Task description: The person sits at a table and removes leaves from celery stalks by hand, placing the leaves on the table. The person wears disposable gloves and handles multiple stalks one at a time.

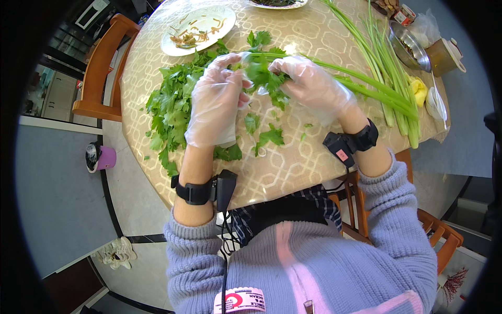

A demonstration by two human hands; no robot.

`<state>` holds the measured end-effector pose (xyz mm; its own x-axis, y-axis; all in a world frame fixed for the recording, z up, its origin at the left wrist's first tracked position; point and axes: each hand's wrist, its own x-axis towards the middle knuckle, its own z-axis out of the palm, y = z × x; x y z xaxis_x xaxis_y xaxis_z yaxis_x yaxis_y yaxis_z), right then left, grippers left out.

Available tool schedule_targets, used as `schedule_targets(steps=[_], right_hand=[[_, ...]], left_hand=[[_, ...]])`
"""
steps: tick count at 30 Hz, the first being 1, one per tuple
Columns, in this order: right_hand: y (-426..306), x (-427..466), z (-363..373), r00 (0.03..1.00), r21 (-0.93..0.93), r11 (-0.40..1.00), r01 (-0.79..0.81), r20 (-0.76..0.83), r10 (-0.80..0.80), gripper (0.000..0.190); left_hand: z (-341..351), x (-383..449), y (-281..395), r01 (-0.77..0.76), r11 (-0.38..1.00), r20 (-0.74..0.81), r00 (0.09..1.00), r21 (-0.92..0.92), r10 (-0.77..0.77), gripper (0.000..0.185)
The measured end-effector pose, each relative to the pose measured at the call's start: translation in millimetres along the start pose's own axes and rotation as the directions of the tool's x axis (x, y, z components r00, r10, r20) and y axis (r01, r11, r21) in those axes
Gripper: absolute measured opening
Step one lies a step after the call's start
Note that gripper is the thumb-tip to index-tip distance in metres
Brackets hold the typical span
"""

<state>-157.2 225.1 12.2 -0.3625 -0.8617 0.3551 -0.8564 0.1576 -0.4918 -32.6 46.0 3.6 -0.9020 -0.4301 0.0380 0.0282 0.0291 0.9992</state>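
Both my hands wear clear plastic gloves over the table. My right hand [313, 84] is closed around leafy celery [268, 76], whose leaves hang between the hands. Just left of them, my left hand [219, 94] has its fingertips curled close to the same leaves; whether it grips any is unclear. A heap of celery leaves [170, 106] lies beside and partly behind my left hand. Stripped celery stalks [392, 78] lie in a bunch at the right, and a long stalk [361, 80] runs from behind my right hand towards them. Loose leaves [270, 136] are scattered below the hands.
A white plate with food scraps [223, 31] stands at the upper left, another plate [292, 6] at the top edge. Along the right are a steel bowl [419, 59], a lidded container [443, 59], a yellow cloth-like item [418, 91] and a white bowl [433, 104]. Wooden chairs flank the table [274, 176].
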Motion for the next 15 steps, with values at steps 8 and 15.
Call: schedule_targets(steps=[8, 15], right_hand=[[3.4, -8.1, 14.4, 0.997, -0.038, 0.996, 0.080, -0.001, -0.080, 0.034], [0.5, -14.9, 20.9, 0.994, -0.350, 0.932, 0.097, 0.080, -0.073, 0.034]], left_hand=[[-4.6, -8.8, 2.5, -0.262, 0.963, 0.091, 0.962, 0.061, 0.256, 0.038], [0.9, -2.3, -14.0, -0.200, 0.902, 0.015, 0.977, 0.383, 0.211, 0.022]])
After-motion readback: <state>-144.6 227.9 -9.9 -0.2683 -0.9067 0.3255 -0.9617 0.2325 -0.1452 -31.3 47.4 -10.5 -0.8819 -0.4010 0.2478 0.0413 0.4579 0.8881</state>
